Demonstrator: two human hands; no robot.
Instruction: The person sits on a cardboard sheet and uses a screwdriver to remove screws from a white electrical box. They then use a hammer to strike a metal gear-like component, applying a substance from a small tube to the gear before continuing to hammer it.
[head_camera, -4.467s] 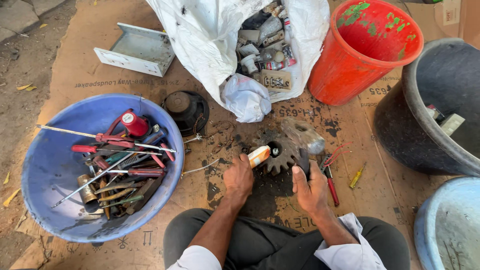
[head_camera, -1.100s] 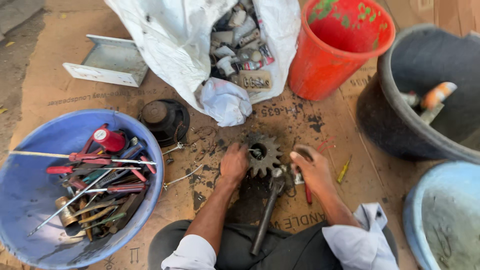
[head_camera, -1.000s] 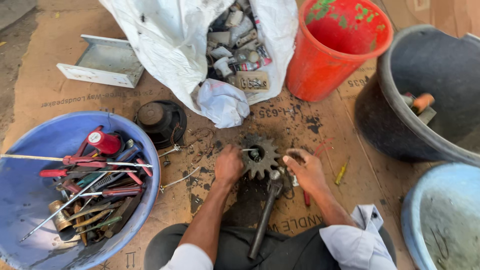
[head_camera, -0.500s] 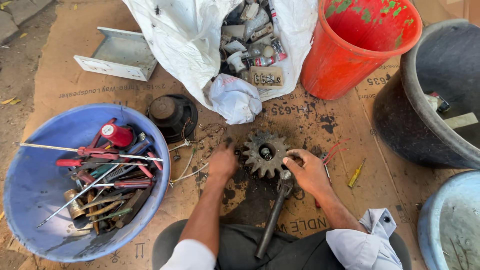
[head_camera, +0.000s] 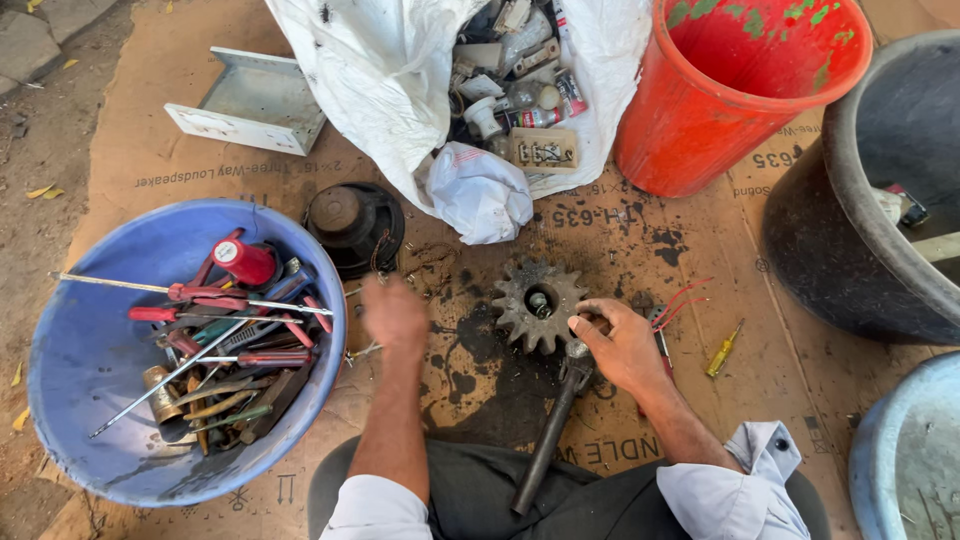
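From the head camera, the right hand (head_camera: 622, 345) has its fingers pinched on the edge of the one greasy toothed steel gear (head_camera: 540, 303), which lies flat on the oil-stained cardboard sheet (head_camera: 700, 260), probably to steady it, with a dark metal shaft (head_camera: 548, 440) running back toward the lap. The left hand (head_camera: 396, 315) is blurred, held over the cardboard near the blue plastic basin (head_camera: 70, 370) full of screwdrivers and pliers, so I can't tell its grip. Count-wise: one gear, one red bucket (head_camera: 735, 90), one white sack (head_camera: 390, 80) of scrap parts, one small yellow screwdriver (head_camera: 722, 350).

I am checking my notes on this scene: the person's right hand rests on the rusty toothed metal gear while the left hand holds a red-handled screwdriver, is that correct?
Not quite. In the head view the left hand holds nothing; it hovers empty over the cardboard. The right hand does rest on the rusty toothed metal gear.
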